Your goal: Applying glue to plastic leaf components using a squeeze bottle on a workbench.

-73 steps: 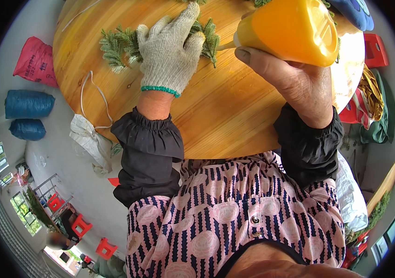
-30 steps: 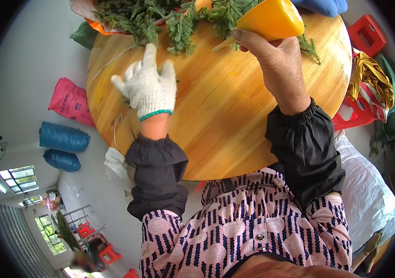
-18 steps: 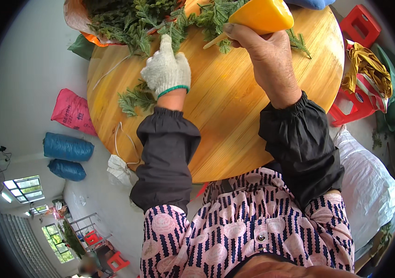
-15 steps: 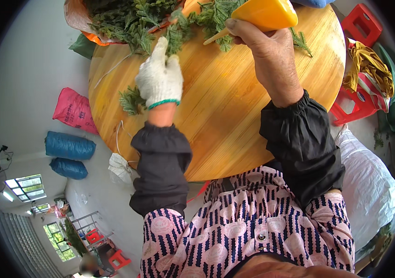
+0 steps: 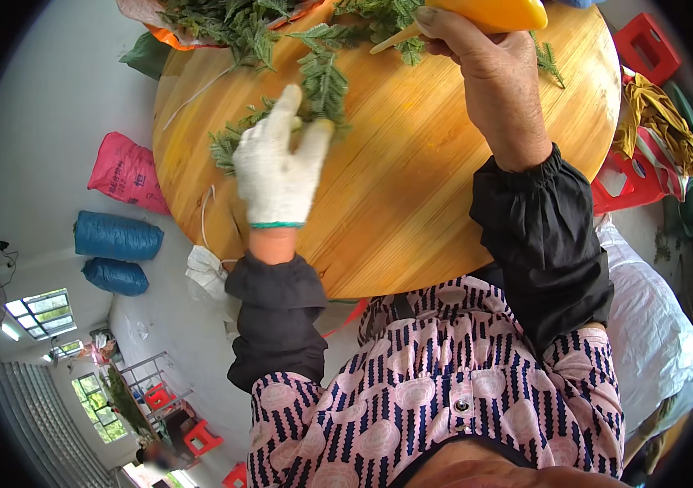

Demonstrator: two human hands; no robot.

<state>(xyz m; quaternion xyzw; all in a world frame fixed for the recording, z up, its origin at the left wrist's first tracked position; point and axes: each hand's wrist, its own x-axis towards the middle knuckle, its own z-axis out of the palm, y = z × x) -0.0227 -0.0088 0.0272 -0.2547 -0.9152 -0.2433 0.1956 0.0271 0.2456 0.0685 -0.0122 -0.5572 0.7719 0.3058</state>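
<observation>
My left hand (image 5: 277, 167), in a white knit glove with a green cuff edge, is over the left part of the round wooden table. Its index finger is stretched out; the thumb lies against the base of a green artificial leaf sprig (image 5: 324, 81). Other fingers are hidden beneath, so the exact grip is hard to see. Beside this hand lies more cut greenery (image 5: 224, 150), partly covered by it. My bare right hand (image 5: 497, 77) is wrapped round a yellow squeeze bottle (image 5: 505, 12), held sideways, its thin nozzle pointing left. The picture's upper edge cuts the bottle off.
The wooden table (image 5: 411, 203) holds an orange-edged bag (image 5: 188, 37) of greenery at the far left and a loose sprig (image 5: 548, 61) at right. Red stools (image 5: 647, 49) and a white sack (image 5: 647, 301) stand at right. Blue bundles (image 5: 119, 236) and a pink sack (image 5: 127, 175) lie at left.
My left hand has come nearer to me across the table, and the leaf sprig has moved with it. The right hand still holds the yellow bottle. The whole view has shifted slightly.
</observation>
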